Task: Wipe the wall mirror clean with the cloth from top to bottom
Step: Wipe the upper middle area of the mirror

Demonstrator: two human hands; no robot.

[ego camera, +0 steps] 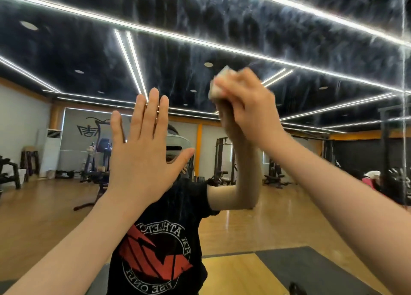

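Note:
The wall mirror [222, 23] fills the whole view and shows smeary vertical streaks across its upper part. My left hand [142, 148] lies flat against the glass at centre left, fingers straight and pointing up. My right hand [246, 108] is raised at centre right and grips a bunched pale cloth [219, 83], which it presses against the mirror. The hand is motion-blurred, and most of the cloth is hidden behind its fingers. In the reflection a person in a black printed T-shirt stands behind my hands.
The mirror reflects a gym with a wooden floor, weight machines, a white standing air conditioner at the left and bright ceiling light strips. A vertical mirror seam [403, 72] runs near the right edge. A dark floor mat [311, 270] lies at the lower right.

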